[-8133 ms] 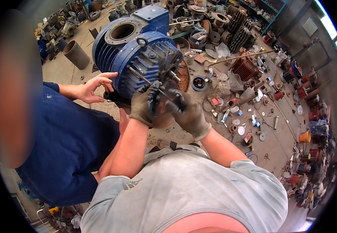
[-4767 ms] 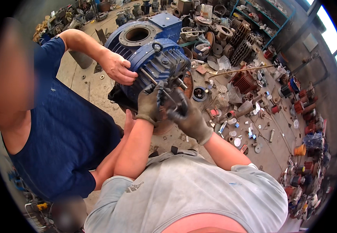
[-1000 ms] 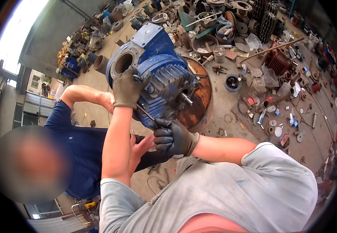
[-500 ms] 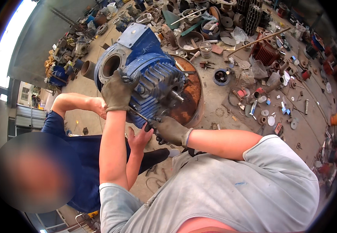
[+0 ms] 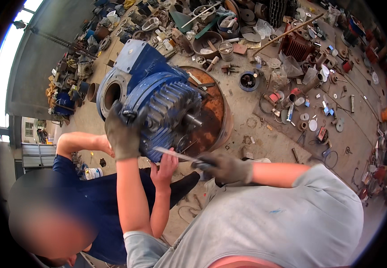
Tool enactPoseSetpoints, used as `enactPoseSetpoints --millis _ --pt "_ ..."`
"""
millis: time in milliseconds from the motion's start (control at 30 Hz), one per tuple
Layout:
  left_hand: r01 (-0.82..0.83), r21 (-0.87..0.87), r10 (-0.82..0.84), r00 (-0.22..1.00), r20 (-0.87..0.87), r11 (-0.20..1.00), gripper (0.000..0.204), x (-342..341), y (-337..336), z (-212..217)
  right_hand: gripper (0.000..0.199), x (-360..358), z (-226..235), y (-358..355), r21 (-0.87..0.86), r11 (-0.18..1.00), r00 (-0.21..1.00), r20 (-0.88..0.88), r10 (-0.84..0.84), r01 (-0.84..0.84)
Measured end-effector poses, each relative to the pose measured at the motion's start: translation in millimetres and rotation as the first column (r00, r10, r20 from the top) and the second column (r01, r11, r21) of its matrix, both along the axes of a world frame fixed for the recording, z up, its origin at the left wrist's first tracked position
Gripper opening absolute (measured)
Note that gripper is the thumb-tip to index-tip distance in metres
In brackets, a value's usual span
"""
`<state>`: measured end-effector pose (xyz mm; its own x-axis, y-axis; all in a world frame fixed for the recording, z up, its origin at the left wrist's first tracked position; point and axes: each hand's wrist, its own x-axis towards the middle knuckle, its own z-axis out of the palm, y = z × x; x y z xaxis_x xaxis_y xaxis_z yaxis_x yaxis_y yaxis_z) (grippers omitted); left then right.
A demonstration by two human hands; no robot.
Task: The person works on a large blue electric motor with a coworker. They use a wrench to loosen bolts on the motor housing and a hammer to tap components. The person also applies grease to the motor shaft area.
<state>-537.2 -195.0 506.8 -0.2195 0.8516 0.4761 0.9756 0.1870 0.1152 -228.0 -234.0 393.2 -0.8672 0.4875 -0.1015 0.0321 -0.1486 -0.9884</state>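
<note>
A blue finned gear motor [image 5: 157, 96] with a round open flange and a bare steel shaft rests on a rusty drum [image 5: 220, 111]. My left hand [image 5: 123, 134], in a grey-brown glove with dark fingertips, is closed on the motor's near left edge, below the flange. In my gloved right hand [image 5: 229, 168] is a screwdriver [image 5: 175, 154] with a long metal shaft and dark handle, blurred by motion. Its shaft points left toward the fins. A co-worker's bare hand [image 5: 164, 169] reaches up to the fins beside the tip; that person's other hand [image 5: 106, 145] is next to my left wrist.
The co-worker in dark blue [image 5: 122, 192] stands close on my left. Beyond the drum lie scrap parts, a rusty pan [image 5: 206, 44] and a long wooden stick [image 5: 287, 33]. Small parts and a blue-rimmed round part [image 5: 248, 81] are scattered on the floor at right.
My right hand has drawn back to the right with the screwdriver, whose shaft shows more fully. My left hand remains at the motor's edge. The co-worker's near hand has moved up against the fins.
</note>
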Motion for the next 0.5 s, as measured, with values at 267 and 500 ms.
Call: enactPoseSetpoints --millis 267,500 --pt "-0.499 0.178 0.305 0.734 0.607 0.848 0.034 44.9 -135.1 -75.9 0.033 66.5 -131.8 149.4 -0.454 0.744 0.826 -0.033 -0.563 0.490" --pt "-0.381 -0.067 0.314 0.637 0.704 0.922 0.032 -27.4 -138.5 -143.2 0.043 -91.7 -152.6 281.4 -0.161 0.882 0.801 -0.371 -0.470 0.443"
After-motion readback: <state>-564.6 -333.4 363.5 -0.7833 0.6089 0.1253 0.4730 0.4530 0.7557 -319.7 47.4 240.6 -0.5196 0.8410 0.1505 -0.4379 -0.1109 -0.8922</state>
